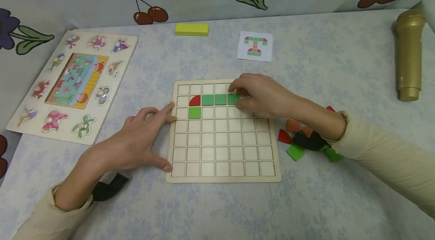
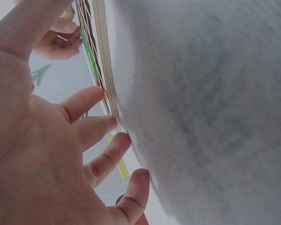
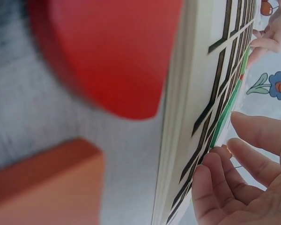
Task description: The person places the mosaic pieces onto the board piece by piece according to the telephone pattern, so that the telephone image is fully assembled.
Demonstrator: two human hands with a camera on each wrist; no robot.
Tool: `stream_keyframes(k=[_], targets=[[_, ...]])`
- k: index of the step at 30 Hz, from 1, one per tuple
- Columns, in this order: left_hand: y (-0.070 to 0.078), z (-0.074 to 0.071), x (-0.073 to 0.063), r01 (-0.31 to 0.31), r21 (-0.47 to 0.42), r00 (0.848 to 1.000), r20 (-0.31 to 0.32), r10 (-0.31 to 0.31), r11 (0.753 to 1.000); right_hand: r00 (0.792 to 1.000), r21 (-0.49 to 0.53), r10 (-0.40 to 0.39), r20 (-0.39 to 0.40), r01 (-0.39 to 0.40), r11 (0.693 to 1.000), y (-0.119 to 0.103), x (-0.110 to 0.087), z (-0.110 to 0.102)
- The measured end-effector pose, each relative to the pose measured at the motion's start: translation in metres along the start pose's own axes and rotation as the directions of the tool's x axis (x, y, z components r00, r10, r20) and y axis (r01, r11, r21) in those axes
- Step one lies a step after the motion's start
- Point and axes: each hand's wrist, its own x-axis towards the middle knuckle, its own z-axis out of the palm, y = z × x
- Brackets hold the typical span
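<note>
A square wooden grid board (image 1: 222, 178) lies flat. One row holds a red quarter-round tile (image 1: 195, 101) and a line of green tiles (image 1: 220, 99); a lighter green tile (image 1: 194, 113) sits below the red one. My left hand (image 1: 139, 143) rests spread against the board's left edge, thumb low and fingertips high. My right hand (image 1: 263, 96) is over the upper right of the board, thumb and index finger apart beside the rightmost green tile (image 1: 233, 99). In the right wrist view, the thumb and fingers (image 3: 255, 133) are bent close to the board's surface.
Loose red, orange and green pieces (image 1: 295, 152) lie right of the board, partly under the right wrist. A pattern card (image 1: 255, 46) and yellow block (image 1: 192, 29) lie behind. An animal peg puzzle (image 1: 112, 47) is at left, a gold microphone-shaped object (image 1: 410, 54) at right.
</note>
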Motion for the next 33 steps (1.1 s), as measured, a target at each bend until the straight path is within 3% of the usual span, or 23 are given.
stream_keyframes(k=[7,15,23,33], targets=[[-0.002,0.001,-0.001,0.002,-0.005,1.0,-0.003,-0.002,1.0,1.0,0.029,-0.003,-0.022,0.004,1.0,0.001,-0.009,-0.006],[-0.002,0.001,0.0,-0.008,0.006,1.0,-0.003,0.008,1.0,0.999,0.082,0.008,-0.034,-0.005,0.997,0.015,-0.052,-0.014],[-0.002,0.001,0.0,-0.006,0.017,1.0,0.0,0.006,1.0,0.998,0.041,0.056,-0.016,-0.056,0.998,0.026,-0.089,-0.007],[-0.002,0.001,0.0,-0.005,0.015,1.0,0.001,0.005,1.0,0.999,-0.028,0.027,0.034,-0.026,0.999,0.028,-0.112,0.003]])
